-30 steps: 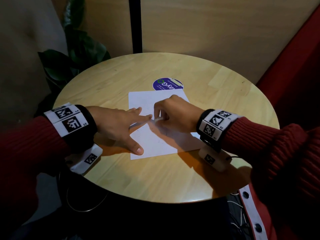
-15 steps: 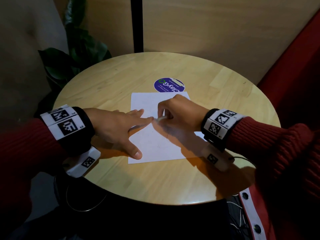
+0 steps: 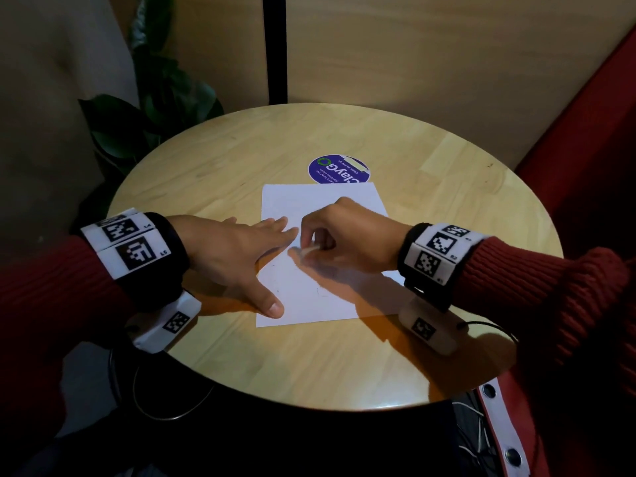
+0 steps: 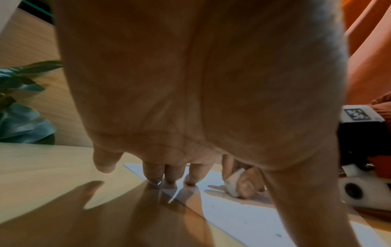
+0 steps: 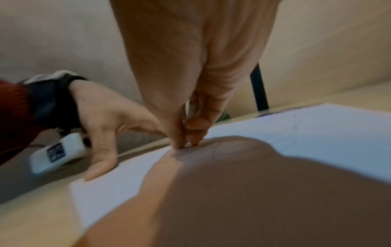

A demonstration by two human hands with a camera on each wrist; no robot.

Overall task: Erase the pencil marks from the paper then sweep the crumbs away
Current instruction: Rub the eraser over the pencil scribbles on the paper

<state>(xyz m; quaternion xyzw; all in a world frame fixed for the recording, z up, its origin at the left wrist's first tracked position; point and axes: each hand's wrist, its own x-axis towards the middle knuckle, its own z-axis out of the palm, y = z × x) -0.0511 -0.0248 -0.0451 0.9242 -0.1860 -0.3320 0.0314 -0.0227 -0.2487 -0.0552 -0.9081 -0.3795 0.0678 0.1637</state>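
At the tabletop [image 3: 241, 356] centre, the left hand [image 3: 234, 256] lies spread flat on the paper [image 3: 320, 304] at its 9 o'clock edge, likely to stop slipping, while the right hand [image 3: 347, 235] pinches the eraser [image 3: 308, 250] mid-sheet, rubbing marks.

Your worktop [image 3: 241, 160] is a round top of pale wood. A round purple sticker [image 3: 330, 168] with white lettering and a green ring lies flat on it at about 12 o'clock from its middle. Off the rim at 10 o'clock you have a dark-leaved plant [image 3: 151, 111], which also shows at 9 o'clock in your left wrist view [image 4: 19, 103]. At 12 o'clock a black post [image 3: 274, 46] rises between tan wall panels [image 3: 413, 56]. A red seat [image 3: 592, 149] fills 3 o'clock. Thin cables [image 3: 471, 428] hang below the rim at 5 o'clock.
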